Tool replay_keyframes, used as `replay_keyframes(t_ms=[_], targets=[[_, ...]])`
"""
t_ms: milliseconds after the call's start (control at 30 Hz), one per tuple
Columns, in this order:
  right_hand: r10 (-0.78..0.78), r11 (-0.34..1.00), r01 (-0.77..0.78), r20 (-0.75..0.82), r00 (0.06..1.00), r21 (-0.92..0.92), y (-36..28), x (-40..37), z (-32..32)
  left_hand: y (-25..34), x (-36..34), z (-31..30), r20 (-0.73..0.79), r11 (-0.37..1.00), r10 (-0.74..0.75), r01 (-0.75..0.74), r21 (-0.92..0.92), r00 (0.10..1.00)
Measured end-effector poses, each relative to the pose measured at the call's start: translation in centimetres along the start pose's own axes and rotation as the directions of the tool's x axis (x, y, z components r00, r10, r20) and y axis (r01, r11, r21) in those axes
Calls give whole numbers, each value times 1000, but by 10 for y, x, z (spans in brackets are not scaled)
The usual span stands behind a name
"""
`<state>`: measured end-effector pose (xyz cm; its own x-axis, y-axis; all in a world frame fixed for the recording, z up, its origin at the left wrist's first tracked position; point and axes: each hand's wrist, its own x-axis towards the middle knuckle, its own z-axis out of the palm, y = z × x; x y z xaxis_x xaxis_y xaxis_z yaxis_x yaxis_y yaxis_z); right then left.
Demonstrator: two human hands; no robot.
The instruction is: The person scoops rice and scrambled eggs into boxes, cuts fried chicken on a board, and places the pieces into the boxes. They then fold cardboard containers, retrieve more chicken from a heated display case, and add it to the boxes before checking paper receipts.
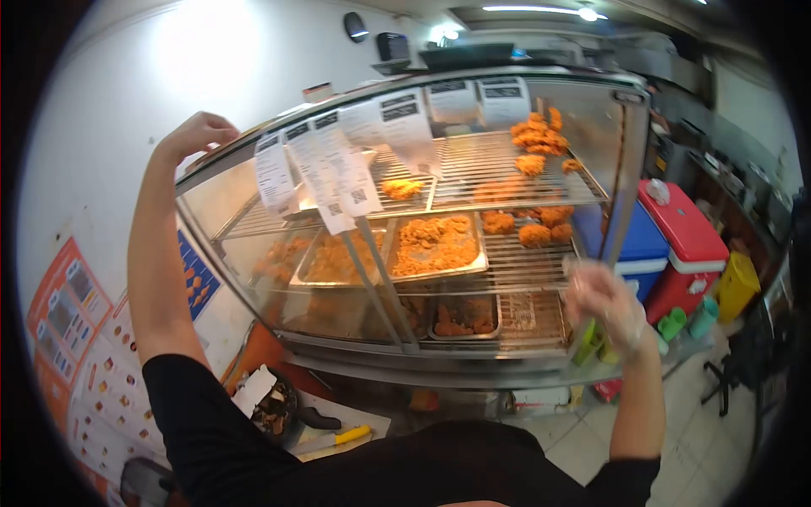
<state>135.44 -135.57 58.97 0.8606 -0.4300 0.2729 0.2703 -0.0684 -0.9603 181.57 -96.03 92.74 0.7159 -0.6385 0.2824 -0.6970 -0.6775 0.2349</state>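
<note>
My left hand [201, 135] is bare and raised at the top left corner of a glass food warmer [498, 359], fingers apart and reaching over its upper edge. My right hand [604, 304], in a clear plastic glove, is in front of the cabinet's right end; motion blurs its bent fingers. Fried chicken pieces [538, 137] lie on the upper wire rack [473, 173], with one more piece [402, 188] further left. Below, a metal tray [483, 258] holds small fried pieces [435, 242]. Printed receipts [336, 173] hang over the front glass.
A red cooler [697, 245] and a blue cooler [629, 241] stand at the right, near a yellow container [739, 286] and green cups [672, 323]. A yellow-handled knife [351, 434] and a black pan [279, 410] lie below the cabinet. A person [655, 101] is at the far right.
</note>
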Motion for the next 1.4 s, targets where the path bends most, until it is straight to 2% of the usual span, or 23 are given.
replay_keyframes(t_ms=[33,100,167,200,233,267,300,333,400,433,500,633,767,867,1000,1067,1100,1133,1200,1233,1300,1333,1400], targets=[[-52,997,58,-108,993,57,-14,8,19,0,0,0,-7,1000,-3,3,22,1000],[-217,955,227,-70,974,191,-19,43,28,-8,7,2,3,998,23,-24,50,1000],[-374,912,393,-159,914,118,-41,77,51,-11,18,-1,30,973,103,-107,204,994],[-457,857,485,-176,872,175,-42,105,54,3,11,9,48,969,131,-139,205,990],[-539,789,572,-194,820,224,-41,133,54,27,-8,22,-154,911,184,-110,397,971],[-580,702,622,-229,782,347,-43,152,64,47,-27,34,-343,829,265,-32,558,901],[-616,597,659,-266,742,458,-49,166,72,59,-40,43,-359,781,477,-199,592,802],[-613,600,666,-281,739,444,-59,176,74,80,-58,55,-372,782,540,-287,553,755],[-532,559,402,-58,845,725,-76,190,78,115,-94,78,-347,741,652,-469,481,674],[-534,559,412,-68,843,720,-79,188,87,126,-116,93,-312,633,760,-538,557,570],[-416,626,497,-282,865,602,-85,179,105,148,-159,110,-192,581,804,-672,459,563],[-314,677,450,-325,892,582,-68,182,103,137,-172,117,-50,597,784,-730,332,619],[-286,595,388,-265,921,704,-60,166,105,120,-167,120,-84,624,764,-699,349,640],[-211,611,379,-318,924,695,-62,150,111,121,-168,129,-60,639,749,-696,328,660],[-297,638,384,-247,922,667,-48,131,105,148,-173,156,-54,672,737,-724,157,673],[-295,665,381,-244,924,642,-45,113,113,172,-172,172,24,819,561,-551,-159,827],[-298,679,384,-243,923,626,-44,101,120,174,-159,190,15,796,554,-524,-304,833],[-300,692,385,-241,923,611,-42,90,128,175,-141,216,7,756,543,-485,-440,840],[-281,710,342,-198,939,615,-44,65,143,195,-123,268,-126,448,556,-423,-788,822],[-301,746,332,-152,941,577,-43,54,149,202,-121,284,-121,451,545,-411,-792,830],[-307,800,307,-86,948,515,-43,32,161,221,-122,304,38,93,594,-22,-995,804],[-315,801,310,-80,946,511,-42,24,164,239,-145,297,-40,-195,543,80,-977,839],[-237,864,269,-127,963,426,-38,8,169,251,-167,287,-121,-224,504,-6,-975,855]])
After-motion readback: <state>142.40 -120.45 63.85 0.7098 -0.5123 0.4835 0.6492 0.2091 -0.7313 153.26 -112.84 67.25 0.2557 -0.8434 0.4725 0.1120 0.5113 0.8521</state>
